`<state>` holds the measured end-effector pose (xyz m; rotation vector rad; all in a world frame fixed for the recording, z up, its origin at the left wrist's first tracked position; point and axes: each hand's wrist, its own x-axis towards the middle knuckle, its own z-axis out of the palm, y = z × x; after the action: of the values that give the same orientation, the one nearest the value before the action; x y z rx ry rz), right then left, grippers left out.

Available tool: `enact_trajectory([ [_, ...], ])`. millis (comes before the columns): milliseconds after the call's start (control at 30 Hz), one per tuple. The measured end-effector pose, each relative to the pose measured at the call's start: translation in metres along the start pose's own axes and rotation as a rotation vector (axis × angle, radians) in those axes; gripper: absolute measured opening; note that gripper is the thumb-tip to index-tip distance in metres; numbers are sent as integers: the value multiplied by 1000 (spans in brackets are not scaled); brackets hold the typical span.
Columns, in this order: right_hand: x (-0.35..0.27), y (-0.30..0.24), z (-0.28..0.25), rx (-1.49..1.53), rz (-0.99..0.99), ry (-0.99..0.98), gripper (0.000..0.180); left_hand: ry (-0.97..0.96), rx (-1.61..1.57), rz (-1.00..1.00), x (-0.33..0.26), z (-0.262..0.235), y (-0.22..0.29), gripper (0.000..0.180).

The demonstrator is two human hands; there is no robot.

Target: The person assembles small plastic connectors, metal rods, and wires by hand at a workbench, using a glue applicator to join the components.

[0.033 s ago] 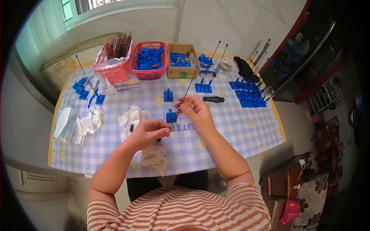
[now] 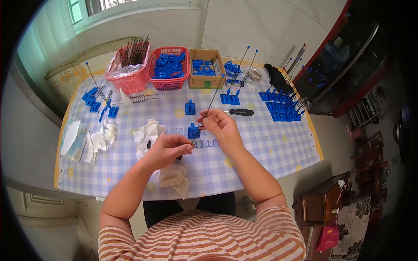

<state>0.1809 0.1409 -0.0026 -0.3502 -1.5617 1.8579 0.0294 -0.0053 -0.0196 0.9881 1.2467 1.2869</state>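
My right hand [image 2: 221, 127] pinches a dark coiled spring wire; its straight end [image 2: 214, 96] rises from the fingers to a blue tip. My left hand [image 2: 169, 150] is closed in a pinch on the lower end of the same wire [image 2: 193, 142]. Between my hands a blue plastic clip [image 2: 193, 131] sits beside the coil; the fingers partly hide how they join. Farther off, a second blue clip [image 2: 190, 108] lies on the table. To the right of it, a screwdriver with a black handle [image 2: 241, 112] lies just past my right hand.
At the back stand a red basket of springs [image 2: 127, 82], a red basket of blue parts [image 2: 169, 85] and a cardboard box [image 2: 207, 81]. Blue assemblies [image 2: 283, 108] with springs cluster at right, more blue pieces [image 2: 90, 99] at left. Crumpled tissues [image 2: 174, 177] and a tissue pack [image 2: 72, 141] lie nearer.
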Motion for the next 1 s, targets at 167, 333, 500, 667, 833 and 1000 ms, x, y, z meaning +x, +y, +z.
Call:
enact_trajectory([
  [167,-3,-2,-1,-70,75,-97,32,14,-43,22,2,1,1,21],
  [333,-3,8,-5,-181,125,-187,28,55,8,43,2,2,3,19],
  [500,-4,8,-3,-162,136,-193,23,77,27,62,1,3,2,19],
  [667,-5,0,2,-70,202,-166,11,100,115,79,1,3,1,20],
  [833,-6,2,2,-40,153,-163,24,96,163,110,2,1,0,20],
  [1000,-4,-6,0,-133,107,-161,23,134,238,86,0,5,9,24],
])
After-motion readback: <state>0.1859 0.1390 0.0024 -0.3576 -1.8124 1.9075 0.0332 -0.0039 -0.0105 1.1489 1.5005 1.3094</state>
